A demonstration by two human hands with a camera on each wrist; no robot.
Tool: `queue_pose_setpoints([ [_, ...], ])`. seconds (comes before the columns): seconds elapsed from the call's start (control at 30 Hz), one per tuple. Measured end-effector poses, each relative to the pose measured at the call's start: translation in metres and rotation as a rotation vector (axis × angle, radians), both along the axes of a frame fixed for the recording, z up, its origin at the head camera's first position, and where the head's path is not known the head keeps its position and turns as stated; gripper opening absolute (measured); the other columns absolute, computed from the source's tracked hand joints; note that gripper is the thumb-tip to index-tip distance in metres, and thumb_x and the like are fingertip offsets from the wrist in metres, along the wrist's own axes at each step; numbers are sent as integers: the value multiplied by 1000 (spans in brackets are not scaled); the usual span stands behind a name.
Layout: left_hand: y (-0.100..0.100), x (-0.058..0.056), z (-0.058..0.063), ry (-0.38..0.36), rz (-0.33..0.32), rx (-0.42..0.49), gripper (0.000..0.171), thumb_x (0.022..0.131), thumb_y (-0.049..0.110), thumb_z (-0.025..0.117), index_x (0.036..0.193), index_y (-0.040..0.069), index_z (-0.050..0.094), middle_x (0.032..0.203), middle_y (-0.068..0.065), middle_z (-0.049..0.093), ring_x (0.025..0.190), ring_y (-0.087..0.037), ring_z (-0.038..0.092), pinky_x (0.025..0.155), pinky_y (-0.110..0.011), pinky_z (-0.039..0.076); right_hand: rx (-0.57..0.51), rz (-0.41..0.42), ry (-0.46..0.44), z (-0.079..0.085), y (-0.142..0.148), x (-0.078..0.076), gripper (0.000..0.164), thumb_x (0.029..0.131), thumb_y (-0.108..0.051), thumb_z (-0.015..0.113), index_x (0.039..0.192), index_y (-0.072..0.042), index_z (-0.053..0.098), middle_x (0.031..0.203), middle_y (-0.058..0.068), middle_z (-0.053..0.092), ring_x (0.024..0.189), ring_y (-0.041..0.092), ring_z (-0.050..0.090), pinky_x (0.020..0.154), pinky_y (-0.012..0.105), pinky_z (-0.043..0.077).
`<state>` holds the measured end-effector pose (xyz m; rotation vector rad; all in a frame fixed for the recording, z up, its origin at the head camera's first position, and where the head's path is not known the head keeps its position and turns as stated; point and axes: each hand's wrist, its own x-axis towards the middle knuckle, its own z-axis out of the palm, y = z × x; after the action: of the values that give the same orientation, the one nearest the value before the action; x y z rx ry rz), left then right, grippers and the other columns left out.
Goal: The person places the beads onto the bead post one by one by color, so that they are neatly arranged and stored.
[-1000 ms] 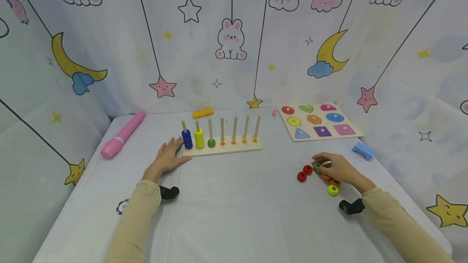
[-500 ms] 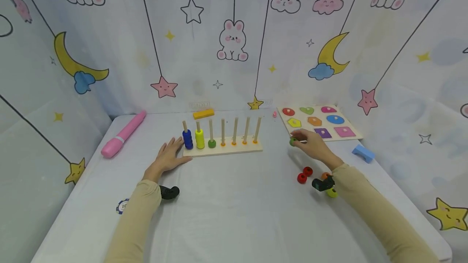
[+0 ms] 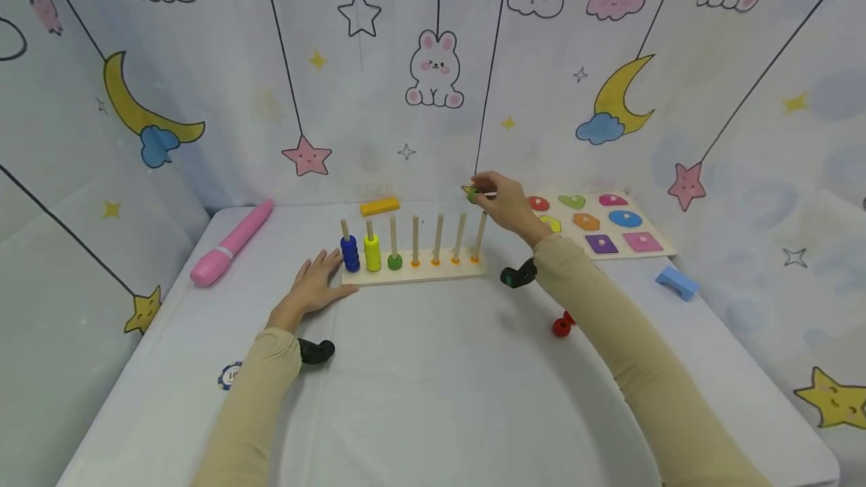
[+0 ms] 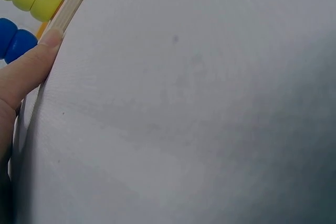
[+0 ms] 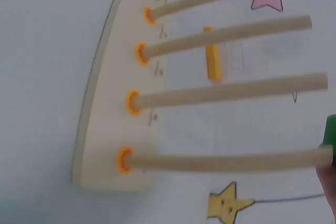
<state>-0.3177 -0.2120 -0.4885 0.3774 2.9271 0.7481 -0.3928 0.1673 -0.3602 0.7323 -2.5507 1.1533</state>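
My right hand (image 3: 509, 207) pinches a green bead (image 3: 472, 195) above the right end of a wooden peg board (image 3: 433, 273). In the right wrist view this bead (image 5: 330, 132) shows at the frame's edge, by the tip of the end peg (image 5: 231, 161). Blue beads (image 3: 349, 255) fill much of the leftmost peg, yellow beads (image 3: 372, 254) the second, and one green bead (image 3: 395, 261) sits low on the third. The other pegs are bare. At the board's left end rests my left hand (image 3: 311, 290), fingers extended, its thumb (image 4: 39, 61) against the front edge.
Red beads (image 3: 561, 328) lie on the table, partly behind the right sleeve. A shape puzzle (image 3: 625, 222) and a blue block (image 3: 677, 283) are at the right. A yellow block (image 3: 380, 206), a pink bat-shaped object (image 3: 230, 246) and a round chip (image 3: 228, 375) also lie there.
My right hand has picked the green bead from the loose beads and carried it left and away from me to the peg board's right end. The left hand stays in place.
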Motion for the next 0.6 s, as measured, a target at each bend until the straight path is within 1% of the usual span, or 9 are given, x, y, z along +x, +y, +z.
queue_pose_setpoints([
  [0.07, 0, 0, 1, 0, 2, 3, 88, 87, 52, 61, 147, -1, 25, 155, -17, 16, 142, -35, 3, 114, -50, -5, 0, 50, 2, 8, -20, -1, 31, 90, -3, 61, 120, 3, 56, 111, 19, 64, 102, 26, 62, 87, 30, 52],
  [0.17, -1, -2, 1, 2, 2, -1, 89, 86, 54, 60, 148, 0, 25, 155, -17, 16, 143, -35, 3, 114, -49, -5, 14, 118, 0, 14, -49, 0, 31, 91, -5, 62, 120, 2, 57, 110, 16, 65, 101, 22, 62, 86, 25, 52],
  [0.33, 0, -3, 1, 2, 4, 0, 89, 86, 55, 59, 148, 1, 26, 155, -16, 16, 142, -35, 3, 114, -49, -5, 50, 207, -19, 12, -88, 7, 31, 91, -7, 61, 121, 0, 57, 110, 11, 65, 100, 17, 62, 84, 18, 51],
  [0.47, 0, -3, 2, -5, 6, 1, 88, 86, 54, 60, 148, 1, 26, 155, -16, 17, 142, -35, 3, 114, -50, -5, 67, 261, -44, 11, -108, 14, 31, 91, -6, 61, 121, 1, 56, 110, 13, 65, 101, 18, 63, 84, 19, 51],
  [0.6, 0, -2, 0, -15, 6, -16, 88, 87, 55, 59, 148, 1, 26, 156, -15, 15, 143, -34, 2, 114, -49, -6, 100, 281, -65, 8, -120, 18, 31, 91, -5, 61, 121, 0, 57, 110, 11, 65, 99, 17, 63, 84, 18, 51],
])
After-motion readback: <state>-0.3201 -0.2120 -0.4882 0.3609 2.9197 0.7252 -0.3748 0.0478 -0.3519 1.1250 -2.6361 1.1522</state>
